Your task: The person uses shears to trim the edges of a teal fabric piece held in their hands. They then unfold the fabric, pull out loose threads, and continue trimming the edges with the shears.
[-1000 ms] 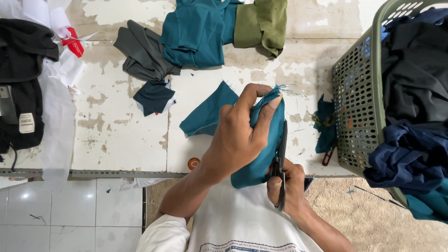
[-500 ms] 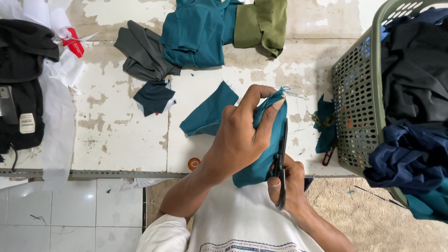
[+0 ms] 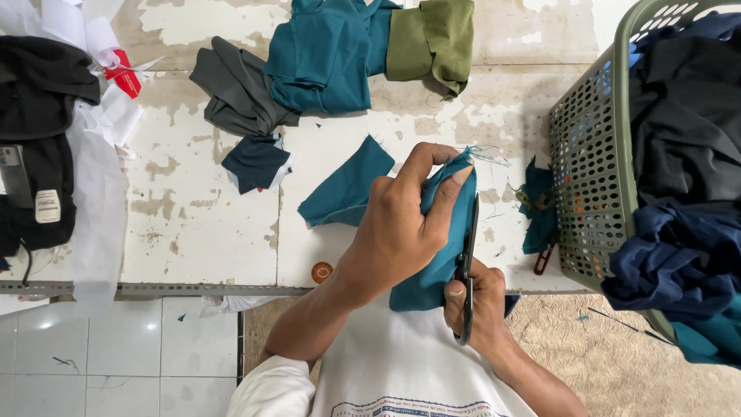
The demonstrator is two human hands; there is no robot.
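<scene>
While the left hand (image 3: pixel 401 232) pinches a folded teal cloth piece (image 3: pixel 440 247) between thumb and fingers, holding it up just over the near edge of the worktop (image 3: pixel 201 224), the right hand (image 3: pixel 478 305) is closed around the handles of black scissors (image 3: pixel 465 262), whose blades run along the cloth's right edge, touching it. The cloth thus sits between the two hands, with loose threads at its top corner. A second teal scrap (image 3: pixel 343 193) lies flat on the worktop just left of the left hand. A green perforated basket (image 3: pixel 590 162) of dark garments stands to the right.
</scene>
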